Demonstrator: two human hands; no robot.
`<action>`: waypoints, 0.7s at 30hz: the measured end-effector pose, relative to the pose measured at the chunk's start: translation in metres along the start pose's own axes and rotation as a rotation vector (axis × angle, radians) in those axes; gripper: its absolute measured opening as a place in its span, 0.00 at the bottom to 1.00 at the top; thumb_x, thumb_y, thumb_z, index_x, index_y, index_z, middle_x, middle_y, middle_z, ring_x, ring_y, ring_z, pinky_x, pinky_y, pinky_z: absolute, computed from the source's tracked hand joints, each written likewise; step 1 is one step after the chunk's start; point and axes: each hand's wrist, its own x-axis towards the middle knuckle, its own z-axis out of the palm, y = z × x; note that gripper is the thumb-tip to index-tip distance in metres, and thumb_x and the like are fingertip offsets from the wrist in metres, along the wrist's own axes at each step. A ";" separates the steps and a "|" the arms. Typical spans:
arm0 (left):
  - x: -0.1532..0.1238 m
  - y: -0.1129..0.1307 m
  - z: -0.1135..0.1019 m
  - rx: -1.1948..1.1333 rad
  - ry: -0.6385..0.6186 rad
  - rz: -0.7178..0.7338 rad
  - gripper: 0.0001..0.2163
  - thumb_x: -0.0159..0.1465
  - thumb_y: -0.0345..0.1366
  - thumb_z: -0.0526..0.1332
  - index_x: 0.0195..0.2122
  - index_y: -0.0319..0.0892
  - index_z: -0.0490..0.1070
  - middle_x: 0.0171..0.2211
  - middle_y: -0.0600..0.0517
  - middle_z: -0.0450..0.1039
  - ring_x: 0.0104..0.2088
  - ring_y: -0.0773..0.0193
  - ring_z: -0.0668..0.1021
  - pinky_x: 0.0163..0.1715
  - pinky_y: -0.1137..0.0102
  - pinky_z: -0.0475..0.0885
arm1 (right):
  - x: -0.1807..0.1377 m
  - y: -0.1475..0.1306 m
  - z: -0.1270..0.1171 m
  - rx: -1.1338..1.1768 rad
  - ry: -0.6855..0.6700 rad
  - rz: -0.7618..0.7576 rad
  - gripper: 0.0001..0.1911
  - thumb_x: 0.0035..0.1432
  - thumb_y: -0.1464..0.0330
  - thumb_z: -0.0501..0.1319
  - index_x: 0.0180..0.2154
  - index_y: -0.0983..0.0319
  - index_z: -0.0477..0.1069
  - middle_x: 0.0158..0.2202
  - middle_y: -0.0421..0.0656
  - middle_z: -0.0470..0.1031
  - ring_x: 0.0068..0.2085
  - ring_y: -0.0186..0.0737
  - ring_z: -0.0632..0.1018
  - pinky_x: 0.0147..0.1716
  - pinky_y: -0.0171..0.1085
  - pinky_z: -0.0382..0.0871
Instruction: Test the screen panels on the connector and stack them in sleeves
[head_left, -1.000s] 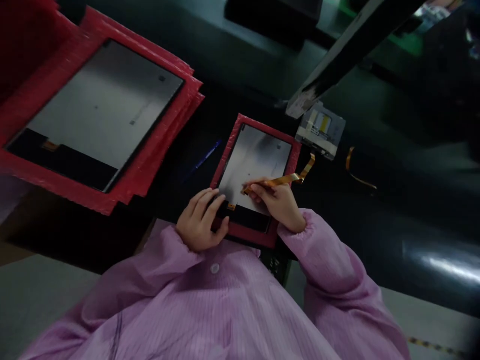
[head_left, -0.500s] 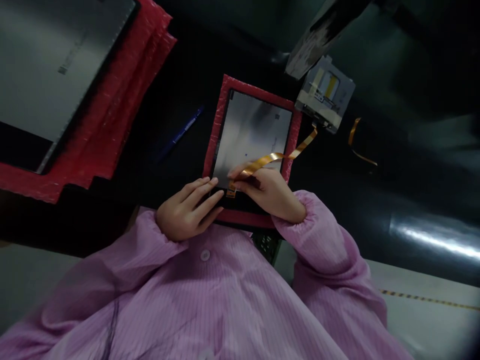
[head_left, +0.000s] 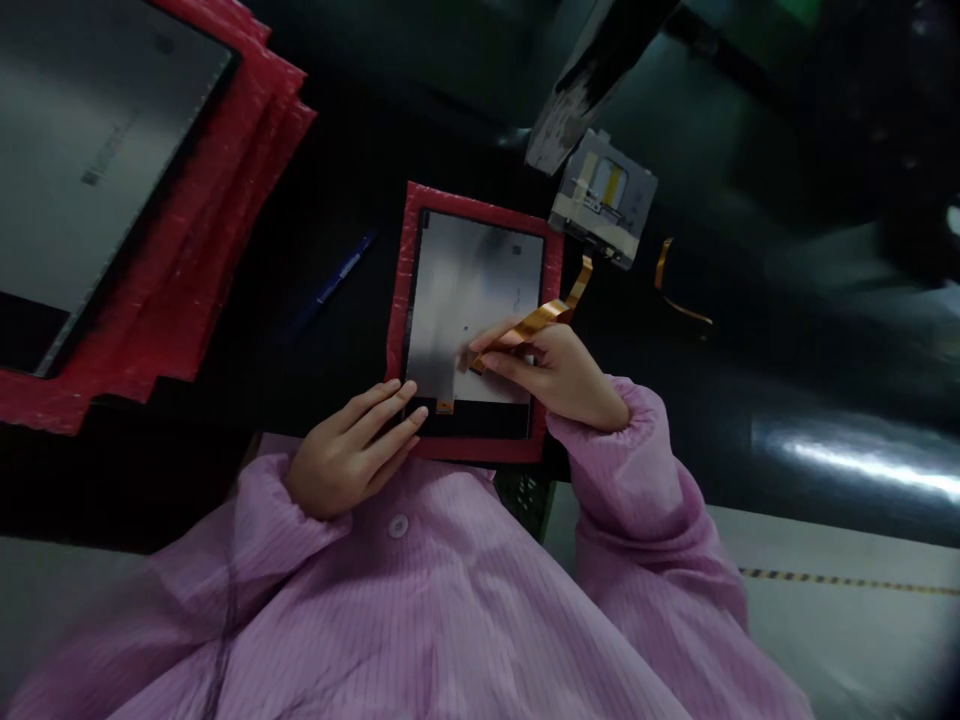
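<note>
Ribbon cable (head_left: 541, 318) lifted off connector, orange, curled

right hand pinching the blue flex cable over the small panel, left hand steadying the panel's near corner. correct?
Not quite: the flex cable pinched by the right hand is orange-gold, not blue, as the head view shows. The left hand does rest on the near corner of the small panel.
</note>
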 end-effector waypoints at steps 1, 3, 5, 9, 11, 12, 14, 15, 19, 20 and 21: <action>-0.002 0.001 -0.001 -0.003 0.001 0.005 0.23 0.63 0.29 0.63 0.60 0.42 0.66 0.57 0.43 0.72 0.56 0.52 0.75 0.52 0.58 0.78 | -0.002 -0.002 -0.004 -0.010 0.020 -0.017 0.08 0.63 0.66 0.63 0.41 0.62 0.77 0.40 0.43 0.80 0.42 0.40 0.80 0.44 0.38 0.75; -0.007 0.003 -0.004 -0.001 -0.004 0.030 0.24 0.62 0.28 0.63 0.60 0.42 0.66 0.56 0.43 0.72 0.57 0.52 0.75 0.52 0.59 0.78 | -0.005 -0.007 -0.012 -0.002 0.067 -0.050 0.08 0.63 0.64 0.63 0.40 0.62 0.78 0.40 0.42 0.80 0.42 0.39 0.80 0.44 0.38 0.75; -0.013 0.004 -0.008 0.003 -0.012 0.064 0.23 0.61 0.28 0.64 0.59 0.40 0.67 0.56 0.42 0.73 0.57 0.52 0.75 0.52 0.60 0.78 | -0.009 -0.010 -0.019 0.025 0.129 -0.076 0.09 0.62 0.63 0.64 0.39 0.62 0.78 0.39 0.42 0.79 0.41 0.39 0.80 0.43 0.38 0.75; -0.023 -0.002 -0.016 -0.019 -0.050 0.135 0.22 0.62 0.26 0.63 0.58 0.39 0.68 0.55 0.43 0.74 0.57 0.52 0.75 0.52 0.60 0.79 | -0.014 -0.011 -0.024 0.083 0.324 -0.140 0.07 0.62 0.64 0.65 0.38 0.60 0.78 0.37 0.40 0.77 0.33 0.32 0.76 0.32 0.33 0.72; -0.027 -0.009 -0.020 -0.043 -0.075 0.159 0.21 0.64 0.26 0.60 0.59 0.43 0.67 0.57 0.45 0.72 0.57 0.53 0.75 0.50 0.59 0.80 | -0.015 -0.010 -0.024 0.131 0.436 -0.201 0.06 0.63 0.65 0.63 0.38 0.58 0.78 0.38 0.38 0.77 0.28 0.29 0.72 0.25 0.31 0.67; -0.029 -0.013 -0.021 -0.054 -0.085 0.157 0.21 0.65 0.26 0.58 0.59 0.46 0.66 0.58 0.47 0.71 0.58 0.53 0.75 0.48 0.59 0.81 | -0.015 -0.010 -0.024 0.154 0.485 -0.229 0.05 0.64 0.65 0.63 0.38 0.58 0.78 0.38 0.38 0.77 0.27 0.29 0.71 0.23 0.31 0.65; -0.029 -0.019 -0.022 -0.070 -0.095 0.137 0.21 0.66 0.27 0.57 0.59 0.50 0.66 0.59 0.49 0.70 0.58 0.54 0.75 0.46 0.59 0.82 | -0.016 -0.013 -0.026 0.179 0.547 -0.274 0.05 0.64 0.66 0.62 0.37 0.56 0.78 0.37 0.37 0.77 0.25 0.28 0.69 0.21 0.31 0.62; -0.028 -0.021 -0.021 -0.075 -0.095 0.126 0.21 0.66 0.27 0.57 0.59 0.50 0.66 0.59 0.49 0.70 0.58 0.55 0.75 0.45 0.59 0.82 | -0.016 -0.016 -0.028 0.179 0.567 -0.284 0.06 0.64 0.66 0.62 0.37 0.55 0.79 0.36 0.37 0.77 0.25 0.29 0.69 0.21 0.31 0.62; -0.018 -0.023 -0.016 -0.080 -0.065 0.134 0.21 0.65 0.25 0.58 0.58 0.47 0.67 0.59 0.46 0.70 0.58 0.55 0.75 0.46 0.59 0.81 | -0.012 -0.034 -0.038 0.164 0.607 -0.365 0.07 0.65 0.67 0.62 0.37 0.56 0.80 0.35 0.39 0.76 0.26 0.30 0.70 0.22 0.32 0.62; -0.015 -0.022 -0.015 -0.082 -0.054 0.137 0.20 0.65 0.26 0.58 0.58 0.46 0.67 0.58 0.46 0.71 0.57 0.55 0.75 0.46 0.59 0.81 | -0.011 -0.037 -0.040 0.162 0.603 -0.380 0.08 0.66 0.68 0.61 0.37 0.57 0.80 0.35 0.40 0.76 0.27 0.30 0.71 0.22 0.32 0.62; -0.012 -0.020 -0.014 -0.083 -0.047 0.136 0.19 0.65 0.26 0.58 0.57 0.46 0.68 0.58 0.46 0.71 0.57 0.56 0.75 0.47 0.59 0.81 | -0.009 -0.040 -0.040 0.160 0.588 -0.388 0.08 0.66 0.68 0.60 0.38 0.58 0.79 0.35 0.41 0.76 0.27 0.30 0.71 0.22 0.32 0.62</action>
